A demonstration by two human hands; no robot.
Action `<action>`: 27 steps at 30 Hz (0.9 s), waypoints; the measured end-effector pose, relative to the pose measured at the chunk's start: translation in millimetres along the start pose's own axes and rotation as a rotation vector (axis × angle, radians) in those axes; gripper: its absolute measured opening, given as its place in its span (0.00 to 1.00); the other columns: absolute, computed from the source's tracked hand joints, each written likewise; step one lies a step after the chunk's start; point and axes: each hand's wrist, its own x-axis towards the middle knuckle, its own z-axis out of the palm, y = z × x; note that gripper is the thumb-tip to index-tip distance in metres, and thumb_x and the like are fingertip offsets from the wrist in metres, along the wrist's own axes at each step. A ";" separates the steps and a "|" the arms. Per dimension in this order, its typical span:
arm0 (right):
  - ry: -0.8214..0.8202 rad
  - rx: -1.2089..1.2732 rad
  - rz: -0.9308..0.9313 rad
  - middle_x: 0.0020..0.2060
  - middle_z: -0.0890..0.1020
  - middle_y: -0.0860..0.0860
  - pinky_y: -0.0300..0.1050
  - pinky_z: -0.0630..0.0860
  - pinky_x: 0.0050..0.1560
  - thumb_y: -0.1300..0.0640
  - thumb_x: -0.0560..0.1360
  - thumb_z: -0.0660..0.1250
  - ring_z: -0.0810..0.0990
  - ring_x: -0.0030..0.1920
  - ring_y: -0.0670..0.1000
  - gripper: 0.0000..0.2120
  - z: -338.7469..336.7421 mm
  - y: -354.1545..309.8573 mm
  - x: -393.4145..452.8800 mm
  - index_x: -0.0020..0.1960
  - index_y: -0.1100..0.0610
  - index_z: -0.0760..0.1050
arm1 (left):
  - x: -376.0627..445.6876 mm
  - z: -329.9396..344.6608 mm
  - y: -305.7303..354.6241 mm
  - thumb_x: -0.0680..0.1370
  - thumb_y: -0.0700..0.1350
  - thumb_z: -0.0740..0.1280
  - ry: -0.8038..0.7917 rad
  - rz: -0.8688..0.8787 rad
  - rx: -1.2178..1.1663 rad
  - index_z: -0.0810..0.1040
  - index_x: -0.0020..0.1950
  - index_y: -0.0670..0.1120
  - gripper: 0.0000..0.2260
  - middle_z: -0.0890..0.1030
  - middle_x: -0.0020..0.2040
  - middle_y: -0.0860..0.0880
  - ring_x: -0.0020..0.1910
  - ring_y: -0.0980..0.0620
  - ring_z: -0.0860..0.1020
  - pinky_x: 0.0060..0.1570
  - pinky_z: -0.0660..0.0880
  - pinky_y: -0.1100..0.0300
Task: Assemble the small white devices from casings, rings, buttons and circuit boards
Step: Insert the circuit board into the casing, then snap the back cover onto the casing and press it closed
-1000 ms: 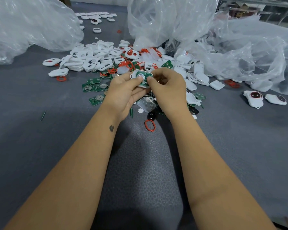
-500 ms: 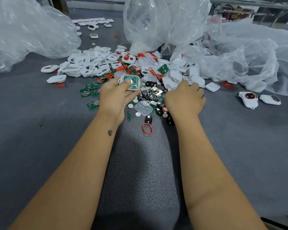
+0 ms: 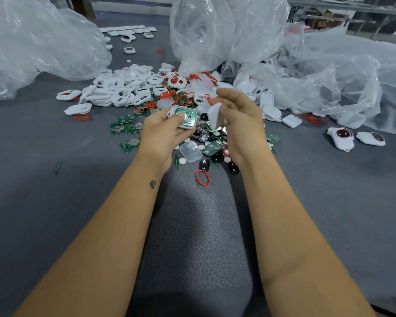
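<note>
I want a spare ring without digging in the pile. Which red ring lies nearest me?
The red ring lying alone on the grey mat between the forearms, this side of the black buttons; the other rings lie farther back.

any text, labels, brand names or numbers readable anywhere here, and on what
None can be read.
Circuit board in the casing held by the left hand: any markings too small and blurred.
Loose green circuit boards on the table: any print too small to read.
White cover in the right hand: plain, no text visible.
Finished devices at right: no lettering visible.

No legible text, labels or numbers — parts too small, blurred.
</note>
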 end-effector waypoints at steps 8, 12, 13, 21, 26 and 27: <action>-0.200 0.051 -0.084 0.40 0.77 0.52 0.32 0.72 0.44 0.78 0.74 0.53 0.76 0.40 0.41 0.18 9.3 3.4 -3.3 0.44 0.58 0.73 | -7.5 7.2 -0.7 0.80 0.33 0.62 -0.102 0.056 0.145 0.80 0.50 0.43 0.09 0.84 0.45 0.44 0.44 0.51 0.84 0.43 0.80 0.63; -0.155 0.024 -0.065 0.40 0.78 0.51 0.31 0.70 0.38 0.76 0.76 0.53 0.75 0.38 0.42 0.17 10.0 4.7 -3.0 0.43 0.58 0.74 | -8.3 7.2 -0.5 0.79 0.33 0.62 -0.106 0.065 0.174 0.80 0.50 0.44 0.09 0.85 0.45 0.45 0.44 0.52 0.85 0.43 0.80 0.63; -0.134 0.039 -0.044 0.40 0.78 0.51 0.33 0.70 0.37 0.76 0.76 0.53 0.75 0.38 0.44 0.17 9.5 5.0 -2.7 0.44 0.58 0.74 | -7.8 7.1 -0.9 0.79 0.34 0.63 -0.102 0.062 0.180 0.80 0.50 0.44 0.09 0.84 0.46 0.44 0.44 0.51 0.85 0.43 0.80 0.63; -0.013 -0.113 0.044 0.39 0.78 0.56 0.49 0.79 0.42 0.73 0.74 0.58 0.77 0.36 0.51 0.16 9.6 3.8 -3.6 0.54 0.60 0.77 | -5.9 5.2 -0.3 0.80 0.34 0.62 -0.090 0.035 0.098 0.80 0.48 0.45 0.09 0.86 0.44 0.47 0.44 0.51 0.85 0.43 0.80 0.62; -0.107 -0.470 -0.064 0.36 0.74 0.55 0.54 0.78 0.45 0.67 0.73 0.66 0.73 0.36 0.52 0.15 10.2 5.2 -7.4 0.57 0.54 0.79 | -2.3 -0.1 2.5 0.80 0.33 0.61 -0.004 0.007 -0.048 0.78 0.48 0.42 0.08 0.85 0.39 0.47 0.40 0.51 0.85 0.42 0.80 0.62; -0.125 -0.515 -0.074 0.35 0.75 0.53 0.54 0.78 0.46 0.66 0.73 0.68 0.74 0.36 0.51 0.15 10.7 5.5 -7.6 0.58 0.54 0.78 | -1.5 -1.2 3.0 0.80 0.33 0.61 0.016 -0.004 -0.080 0.77 0.49 0.41 0.07 0.85 0.39 0.47 0.40 0.51 0.85 0.42 0.81 0.61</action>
